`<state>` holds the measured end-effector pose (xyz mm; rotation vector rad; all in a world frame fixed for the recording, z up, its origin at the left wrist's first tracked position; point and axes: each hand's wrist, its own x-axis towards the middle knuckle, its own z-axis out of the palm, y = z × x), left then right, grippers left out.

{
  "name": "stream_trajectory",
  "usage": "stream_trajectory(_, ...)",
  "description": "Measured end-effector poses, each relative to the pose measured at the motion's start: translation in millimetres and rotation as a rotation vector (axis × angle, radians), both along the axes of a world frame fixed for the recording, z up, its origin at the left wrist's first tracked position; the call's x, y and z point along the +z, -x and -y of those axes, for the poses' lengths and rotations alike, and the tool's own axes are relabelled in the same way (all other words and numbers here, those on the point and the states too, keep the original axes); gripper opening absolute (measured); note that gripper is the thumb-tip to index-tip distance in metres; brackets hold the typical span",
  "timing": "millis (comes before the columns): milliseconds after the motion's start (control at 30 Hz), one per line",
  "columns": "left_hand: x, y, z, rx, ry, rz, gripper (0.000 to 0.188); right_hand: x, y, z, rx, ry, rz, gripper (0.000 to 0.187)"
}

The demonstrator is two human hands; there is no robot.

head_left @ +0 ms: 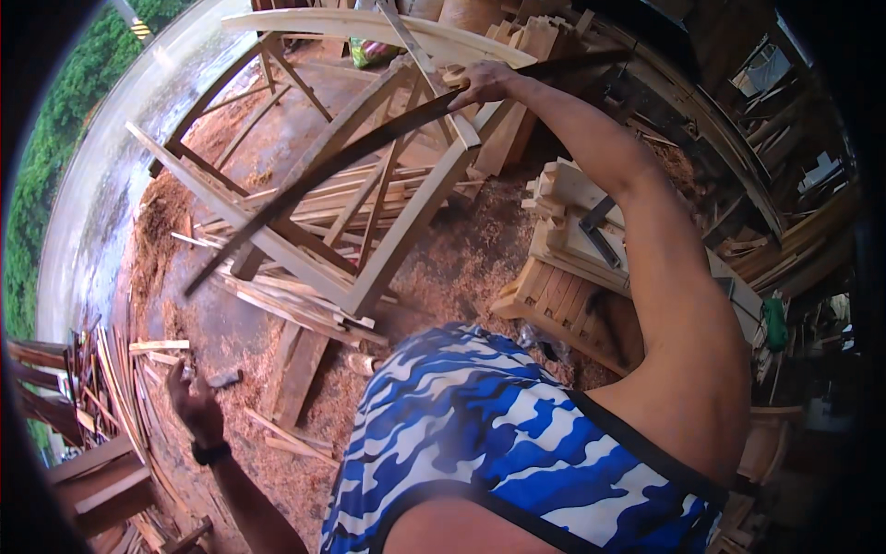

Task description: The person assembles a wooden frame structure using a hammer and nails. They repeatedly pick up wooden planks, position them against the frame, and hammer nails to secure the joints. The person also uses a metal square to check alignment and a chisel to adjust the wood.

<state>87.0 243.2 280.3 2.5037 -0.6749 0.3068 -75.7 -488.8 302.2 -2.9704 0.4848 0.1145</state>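
Observation:
My right hand (484,85) is reached out ahead, its fingers closed round a long, thin, dark wooden strip (314,182). The strip slants from the near left to the far right, over a pale wooden frame (411,226) with crossed braces. A light slat (420,57) passes close by that hand. On the left, my left hand (196,404), a dark band at its wrist, hovers over the shavings-strewn ground. Its fingers are apart and partly bent, with nothing seen in them.
Wood shavings (461,263) cover the ground. Thin sticks (309,309) lie beneath the frame. Stacked pale timber pieces (572,235) stand to the right. More scrap wood (120,383) is piled at left. A wide plank (369,20) lies across the far side, and a road (88,203) runs beyond.

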Motion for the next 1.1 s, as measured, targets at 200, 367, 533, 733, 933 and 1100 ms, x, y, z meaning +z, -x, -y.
stream_trajectory(200, -73, 46, 54, -0.318, -0.112, -0.102, 0.034, -72, 15, 24, -0.228, -0.078, 0.032, 0.074)
stream_trajectory(367, -135, 96, 43, -0.205, -0.162, -0.491, 0.030, -94, -6, -29, -0.247, -0.409, 0.091, 0.054)
stream_trajectory(533, -194, 123, 11, -0.186, -0.319, -0.547, 0.034, -106, -70, -92, -0.184, -0.262, 0.080, 0.069)
stream_trajectory(733, -203, 142, -10, -0.074, -0.415, -0.716, 0.037, -101, -151, -182, -0.244, -0.252, -0.002, 0.073)
stream_trajectory(933, -214, 155, -39, -0.007, -0.362, -0.763, 0.035, -124, -225, -238, -0.215, -0.236, -0.025, 0.074)
stream_trajectory(1100, -198, 149, -27, -0.081, -0.301, -0.862, 0.037, -175, -255, -216, -0.105, -0.319, -0.001, 0.069)
